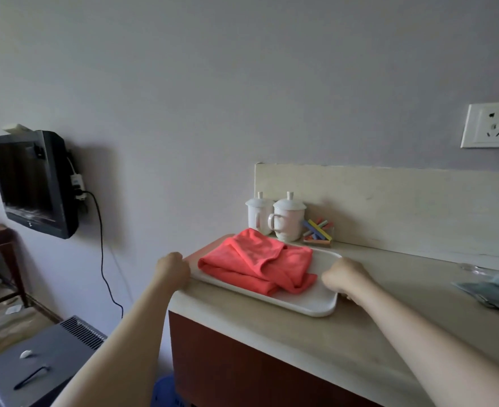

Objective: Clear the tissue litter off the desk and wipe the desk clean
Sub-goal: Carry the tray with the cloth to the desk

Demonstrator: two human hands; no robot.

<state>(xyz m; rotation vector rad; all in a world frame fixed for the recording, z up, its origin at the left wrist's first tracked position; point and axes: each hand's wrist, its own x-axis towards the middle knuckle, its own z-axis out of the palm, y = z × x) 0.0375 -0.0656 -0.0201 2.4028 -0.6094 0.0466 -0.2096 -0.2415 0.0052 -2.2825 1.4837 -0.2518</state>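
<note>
Two hands, left hand and right hand, fingers curled on opposite edges of white tray, steadying the red cloth on the bench, probably for shifting.

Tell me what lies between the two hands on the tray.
In the head view, a crumpled coral-red cloth lies on the white tray between the left hand and right hand, which grip the tray's opposite ends.
</note>
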